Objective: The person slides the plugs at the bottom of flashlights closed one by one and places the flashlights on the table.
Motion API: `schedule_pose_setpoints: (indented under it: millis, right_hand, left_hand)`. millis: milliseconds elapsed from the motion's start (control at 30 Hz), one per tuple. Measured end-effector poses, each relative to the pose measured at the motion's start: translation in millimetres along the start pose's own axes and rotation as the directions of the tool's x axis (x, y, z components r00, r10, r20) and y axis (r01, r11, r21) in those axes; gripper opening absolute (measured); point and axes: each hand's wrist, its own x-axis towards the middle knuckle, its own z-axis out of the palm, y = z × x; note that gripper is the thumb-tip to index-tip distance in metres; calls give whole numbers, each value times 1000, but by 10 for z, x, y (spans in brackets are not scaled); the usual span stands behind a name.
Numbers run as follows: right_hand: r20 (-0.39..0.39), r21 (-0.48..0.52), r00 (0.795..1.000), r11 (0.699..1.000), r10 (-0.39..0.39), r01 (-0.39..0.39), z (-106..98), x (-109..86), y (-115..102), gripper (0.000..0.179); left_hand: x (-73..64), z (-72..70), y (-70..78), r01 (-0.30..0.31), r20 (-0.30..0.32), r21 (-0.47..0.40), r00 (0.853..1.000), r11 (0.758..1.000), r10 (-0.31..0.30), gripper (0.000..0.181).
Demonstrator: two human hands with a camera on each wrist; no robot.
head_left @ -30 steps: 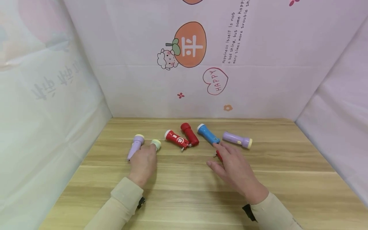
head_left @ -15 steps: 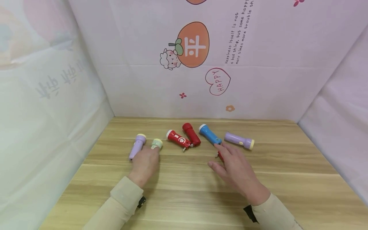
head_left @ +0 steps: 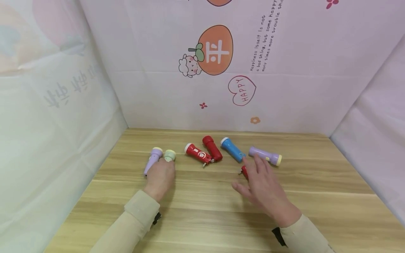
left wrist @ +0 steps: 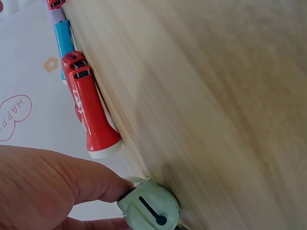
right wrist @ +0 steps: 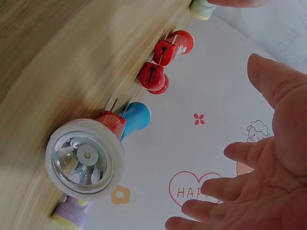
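Note:
My left hand (head_left: 160,177) pinches a pale green flashlight (left wrist: 153,206) between thumb and fingers; in the head view only its cream-rimmed head shows past the hand. Just left of it lies a purple flashlight (head_left: 153,161), nearly parallel. My right hand (head_left: 265,188), fingers extended and thumb spread, is over a red flashlight (head_left: 244,172) that it mostly covers in the head view. In the right wrist view that flashlight's white-rimmed lens (right wrist: 86,158) faces the camera, and the open palm is apart from it.
Along the back of the wooden table (head_left: 202,218) lie a red flashlight with a white emblem (head_left: 197,153), a plain red flashlight (head_left: 212,148), a blue flashlight (head_left: 233,150) and another purple flashlight (head_left: 260,153). Printed white sheeting (head_left: 164,102) walls the back and both sides.
The green flashlight's head has swung left, closer to the purple flashlight. My right hand has shifted slightly and its fingers have spread, while the head view has turned a little left.

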Motion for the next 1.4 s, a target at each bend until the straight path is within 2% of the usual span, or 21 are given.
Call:
schedule_pose_setpoints:
  millis: [300,533,800,1067,1267,1400]
  right_hand:
    - [21,-89,1000,996,22,-20,29,-16,80,95]
    - [13,-96,1000,995,14,-13,34,-10,93,95]
    - [11,-114,1000,993,20,-18,24,-10,80,95]
    - [17,-116,999,993,31,-29,20,-13,84,96]
    - [9,-119,1000,993,28,-26,40,-11,88,95]
    - [12,-114,1000,993,28,-26,47,-7,89,95]
  left_hand:
    - [19,12,-12,29,-32,15,999,999,-28,15]
    - [51,9,-30,87,10,16,996,996,-87,14]
    - [62,0,-54,115,44,-5,992,993,-115,11]
    - [51,12,-74,96,53,20,994,995,-97,12]
    - [43,4,-73,108,58,-10,993,994,-107,10]
    - [33,6,-75,94,35,-4,995,996,-94,9]
